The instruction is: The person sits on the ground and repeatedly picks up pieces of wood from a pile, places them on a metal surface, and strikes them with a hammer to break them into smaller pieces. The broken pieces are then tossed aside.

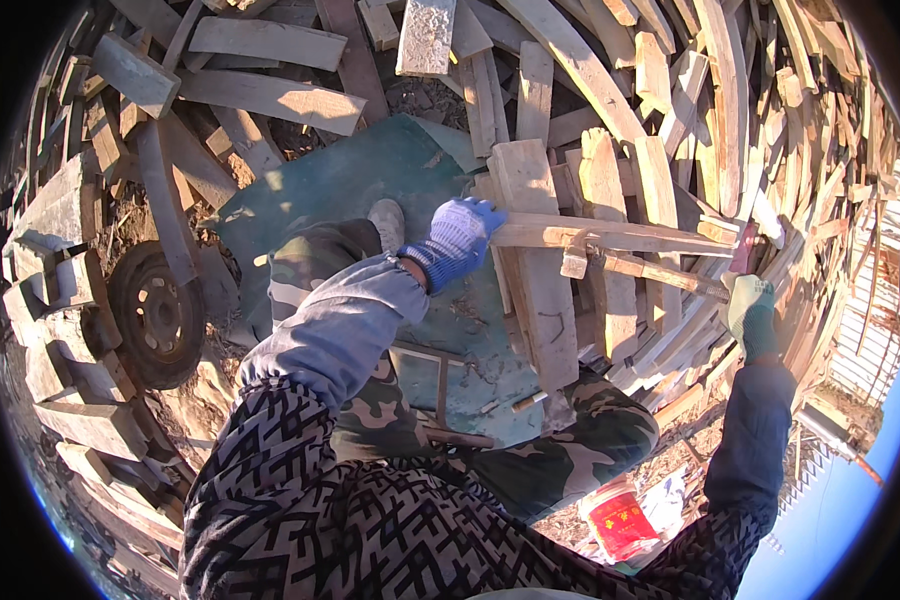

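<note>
My left hand (461, 236), in a white and blue knit glove, grips the near end of a long wooden board (615, 231) that lies across several short planks. In a green-coated glove, my right hand (750, 311) is closed on the handle of a hammer (576, 255). Its head is beside the board's lower edge; whether they touch I cannot tell. Under the board, a thick wooden plank (544, 300) slants towards my knee, with a rougher plank (610, 300) beside it.
Scrap boards (270, 97) are heaped ahead and at right. A wheel with a tyre (156, 315) stands at left near stacked wood blocks (94, 427). A green sheet (330, 187) covers ground by my shoe. A red and white bucket (621, 521) is at lower right.
</note>
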`<state>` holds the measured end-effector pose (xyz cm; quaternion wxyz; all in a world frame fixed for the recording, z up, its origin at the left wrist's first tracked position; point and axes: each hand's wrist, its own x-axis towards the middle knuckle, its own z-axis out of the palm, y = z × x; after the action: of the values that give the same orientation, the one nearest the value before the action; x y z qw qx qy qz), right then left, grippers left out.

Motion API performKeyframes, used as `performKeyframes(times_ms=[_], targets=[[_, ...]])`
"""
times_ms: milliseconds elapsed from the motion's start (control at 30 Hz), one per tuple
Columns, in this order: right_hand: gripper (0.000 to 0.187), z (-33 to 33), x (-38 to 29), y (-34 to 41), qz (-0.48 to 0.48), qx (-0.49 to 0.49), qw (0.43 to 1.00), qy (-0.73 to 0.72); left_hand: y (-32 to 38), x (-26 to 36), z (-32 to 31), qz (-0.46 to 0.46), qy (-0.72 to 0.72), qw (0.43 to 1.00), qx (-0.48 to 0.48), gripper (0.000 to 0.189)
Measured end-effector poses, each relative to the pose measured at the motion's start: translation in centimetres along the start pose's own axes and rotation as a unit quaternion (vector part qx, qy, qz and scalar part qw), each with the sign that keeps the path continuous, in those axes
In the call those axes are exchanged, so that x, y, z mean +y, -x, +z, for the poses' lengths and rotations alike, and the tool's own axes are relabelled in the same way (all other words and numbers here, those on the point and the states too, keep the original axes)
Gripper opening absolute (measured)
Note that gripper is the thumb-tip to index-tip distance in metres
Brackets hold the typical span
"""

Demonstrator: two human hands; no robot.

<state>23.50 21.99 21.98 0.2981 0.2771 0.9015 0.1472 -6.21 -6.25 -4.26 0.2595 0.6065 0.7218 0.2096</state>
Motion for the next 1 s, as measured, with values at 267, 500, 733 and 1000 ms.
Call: performKeyframes(times_ms=[267, 500, 733, 1000], targets=[[0.008, -0.4, 0.0, -1.4, 0.003, -0.018, 1.000, -0.021, 0.4, 0.1, 0.1, -0.002, 0.020, 0.998, 0.052, 0.042], [0.015, 4.3, 3.0, -0.5, 0.040, -0.029, 0.999, -0.009, 0.4, 0.8, -0.3, -0.050, 0.009, 0.998, 0.033, 0.045], [0.027, 18.4, 0.4, -1.2, 0.016, -0.030, 0.949, -0.314, 0.0, -0.3, -0.4, -0.027, 0.033, 0.997, 0.067, 0.045], [0.024, 13.5, -15.9, 5.7, 0.193, -0.159, 0.575, -0.779, 0.1, 0.6, -0.5, -0.057, -0.001, 0.996, 0.065, 0.044]])
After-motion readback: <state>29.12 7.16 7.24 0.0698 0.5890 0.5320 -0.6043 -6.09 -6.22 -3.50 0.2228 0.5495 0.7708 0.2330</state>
